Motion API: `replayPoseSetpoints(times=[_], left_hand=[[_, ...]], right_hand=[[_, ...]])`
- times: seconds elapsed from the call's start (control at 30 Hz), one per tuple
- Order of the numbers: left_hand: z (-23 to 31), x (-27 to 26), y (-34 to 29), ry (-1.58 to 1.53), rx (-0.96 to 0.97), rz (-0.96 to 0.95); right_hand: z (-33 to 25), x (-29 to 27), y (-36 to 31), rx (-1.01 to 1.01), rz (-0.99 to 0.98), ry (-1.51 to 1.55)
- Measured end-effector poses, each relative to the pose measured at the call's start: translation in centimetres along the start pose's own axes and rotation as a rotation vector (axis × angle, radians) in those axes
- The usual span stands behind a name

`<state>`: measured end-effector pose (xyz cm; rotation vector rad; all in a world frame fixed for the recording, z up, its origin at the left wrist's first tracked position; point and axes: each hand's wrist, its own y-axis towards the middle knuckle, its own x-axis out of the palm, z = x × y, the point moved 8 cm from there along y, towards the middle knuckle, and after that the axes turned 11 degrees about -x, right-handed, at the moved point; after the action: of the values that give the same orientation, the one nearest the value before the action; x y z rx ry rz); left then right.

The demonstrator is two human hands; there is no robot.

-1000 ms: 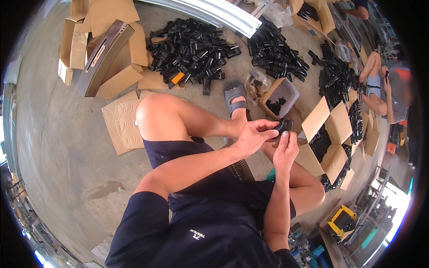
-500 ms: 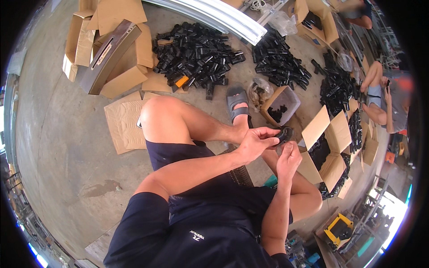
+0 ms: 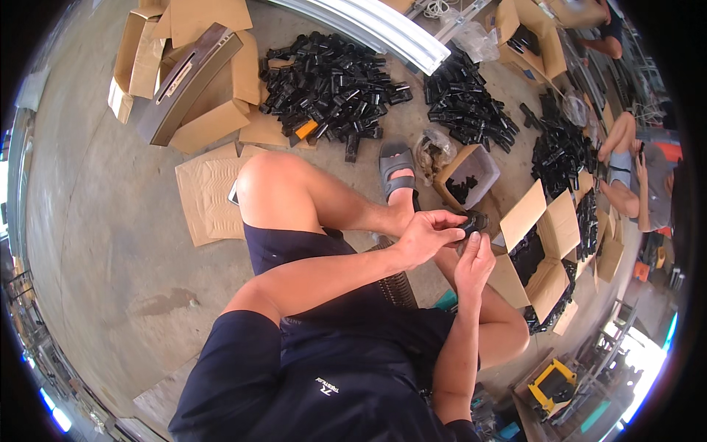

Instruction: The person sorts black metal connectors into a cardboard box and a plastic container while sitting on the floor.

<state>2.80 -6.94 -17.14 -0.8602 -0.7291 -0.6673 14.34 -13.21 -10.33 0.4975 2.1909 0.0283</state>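
My left hand [image 3: 429,239] reaches in with its thumb and fingers closed in a pinch on a small black plastic part [image 3: 471,225]. Just below and to the right, my right hand [image 3: 473,267] is also closed, its thumb and fingertips pressed against the part's lower edge. The fingers cover much of the part, so its full shape is hidden. Beyond my hands stands a pale, box-shaped bin [image 3: 482,174] with some small black pieces inside. Right of my hands is an open cardboard box [image 3: 554,274] holding more black parts.
Large heaps of black parts lie ahead, one at centre-left [image 3: 331,85] and one at centre-right [image 3: 468,99]. A clear plastic bag [image 3: 434,153] sits by my sandal [image 3: 395,171]. Long metal profiles [image 3: 368,26] cross the top. Another person [image 3: 641,173] is at the far right.
My right fingertips have come up closer against the black part, which my left hand still pinches. The whole view has shifted slightly.
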Motion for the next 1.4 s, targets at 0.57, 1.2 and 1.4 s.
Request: replayPoseSetpoints(times=[0.57, 1.2, 1.4], left_hand=[[-1.2, -1.3, 0.8, -0.036, -0.053, 0.013], [-1.8, -3.3, 2.0, 0.011, -0.093, 0.089], [-1.7, -2.9, 1.7, 0.029, -0.093, 0.104]], right_hand=[[-1.2, 0.0, 0.2, -0.188, 0.083, -0.088], [-1.2, 1.8, 1.3, -0.176, -0.02, -0.143], [-1.7, 1.1, 1.4, -0.138, -0.009, -0.094]])
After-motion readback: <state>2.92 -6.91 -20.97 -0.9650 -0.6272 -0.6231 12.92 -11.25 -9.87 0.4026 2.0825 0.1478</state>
